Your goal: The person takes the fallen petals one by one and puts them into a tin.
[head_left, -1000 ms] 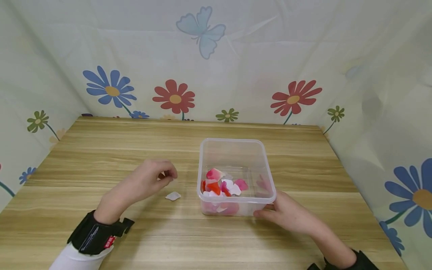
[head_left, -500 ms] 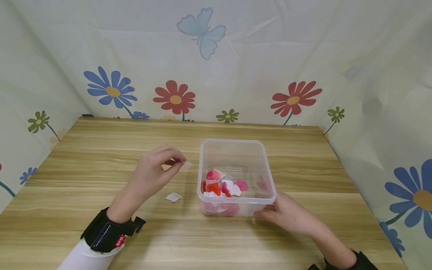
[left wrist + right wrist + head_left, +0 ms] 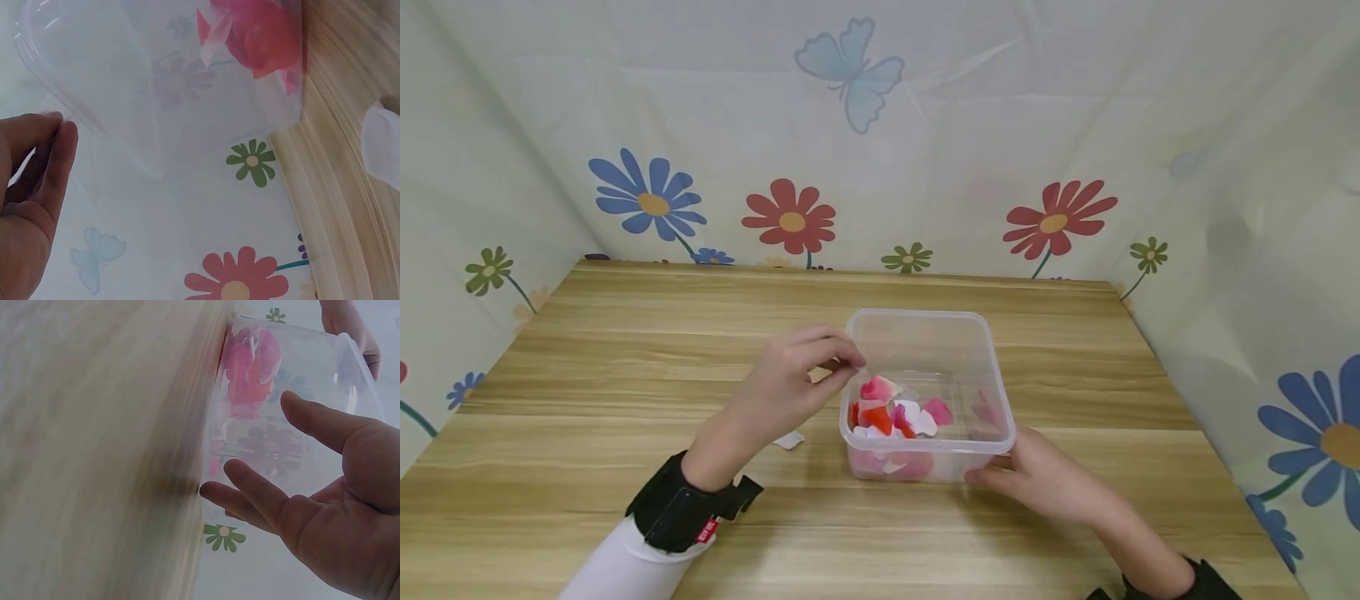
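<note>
A clear plastic container (image 3: 925,447) stands on the table with several pink, red and white petals (image 3: 877,418) inside. My left hand (image 3: 786,379) is at its left rim, thumb and fingertips pinching a pale petal (image 3: 861,370), mostly hidden by the fingers. In the left wrist view those fingertips meet close to the rim. Against the container's lower right side rests my right hand (image 3: 1045,479); the right wrist view shows its fingers spread and fairly straight. One white petal (image 3: 789,441) lies on the table, partly behind the left forearm.
The wooden table (image 3: 625,375) extends around the container. A cloth with printed flowers and a butterfly (image 3: 853,71) hangs behind the table and at both sides. Each wrist carries a black strap (image 3: 681,504).
My left hand has moved right from over the table to the container's rim, carrying the pale petal, which came into sight half a second ago. The right hand and container have stayed put.
</note>
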Demonstrator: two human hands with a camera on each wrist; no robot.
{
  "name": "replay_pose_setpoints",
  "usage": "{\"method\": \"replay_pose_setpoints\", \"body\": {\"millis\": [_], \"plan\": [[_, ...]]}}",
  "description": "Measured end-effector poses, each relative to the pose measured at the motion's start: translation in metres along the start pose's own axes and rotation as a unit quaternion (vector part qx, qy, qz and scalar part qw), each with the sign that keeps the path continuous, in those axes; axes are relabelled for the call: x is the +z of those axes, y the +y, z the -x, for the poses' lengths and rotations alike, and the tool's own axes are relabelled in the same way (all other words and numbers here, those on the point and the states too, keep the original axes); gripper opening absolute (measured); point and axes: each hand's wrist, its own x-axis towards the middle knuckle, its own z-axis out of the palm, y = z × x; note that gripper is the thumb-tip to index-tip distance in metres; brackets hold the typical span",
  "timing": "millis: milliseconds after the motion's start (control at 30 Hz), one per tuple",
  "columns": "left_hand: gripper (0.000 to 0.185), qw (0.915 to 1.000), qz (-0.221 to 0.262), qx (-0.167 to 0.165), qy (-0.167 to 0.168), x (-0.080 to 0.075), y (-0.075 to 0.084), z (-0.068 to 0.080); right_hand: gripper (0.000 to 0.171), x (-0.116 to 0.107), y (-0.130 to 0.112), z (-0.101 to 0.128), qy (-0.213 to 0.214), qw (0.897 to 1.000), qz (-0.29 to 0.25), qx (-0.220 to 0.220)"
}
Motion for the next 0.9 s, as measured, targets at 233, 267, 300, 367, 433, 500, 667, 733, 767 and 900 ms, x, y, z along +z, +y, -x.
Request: {"method": "replay_pose_setpoints", "body": {"millis": [233, 267, 300, 367, 433, 500, 667, 733, 767, 900], "plan": [[0.019, 0.9994, 0.017, 0.015, -0.027, 0.01, 0.003, -0.005, 0.096, 0.0, 0.001, 0.0, -0.001, 1.0, 0.003, 0.003], [0.019, 0.9992, 0.018, 0.014, -0.031, 0.011, 0.003, -0.005, 0.096, 0.0, 0.001, 0.0, -0.001, 1.0, 0.003, 0.002], [0.02, 0.9991, 0.02, 0.014, -0.035, 0.012, 0.004, -0.005, 0.096, 0.0, 0.002, 0.0, -0.001, 1.0, 0.002, 0.002], [0.02, 0.9987, 0.021, 0.014, -0.043, 0.013, 0.004, -0.006, 0.095, -0.001, 0.002, -0.001, 0.0, 1.0, 0.001, 0.0], [0.021, 0.9984, 0.024, 0.014, -0.049, 0.013, 0.003, -0.006, 0.095, -0.001, 0.002, -0.001, 0.0, 1.0, 0.0, -0.001], [0.022, 0.9982, 0.025, 0.017, -0.052, 0.014, 0.003, -0.006, 0.095, -0.001, 0.002, -0.001, 0.0, 1.0, 0.0, 0.0], [0.026, 0.9981, 0.024, 0.027, -0.049, 0.014, 0.003, -0.006, 0.095, 0.0, 0.001, -0.001, 0.003, 1.0, 0.006, 0.001], [0.028, 0.9982, 0.019, 0.03, -0.048, 0.014, 0.003, -0.006, 0.095, 0.0, 0.0, -0.001, 0.003, 1.0, 0.007, 0.001], [0.03, 0.9983, 0.017, 0.031, -0.047, 0.014, 0.003, -0.006, 0.095, 0.0, 0.0, -0.001, 0.002, 1.0, 0.006, 0.001], [0.033, 0.9988, 0.007, 0.026, -0.04, 0.013, 0.003, -0.006, 0.094, -0.001, -0.001, -0.001, 0.0, 1.0, 0.001, 0.001]]}}
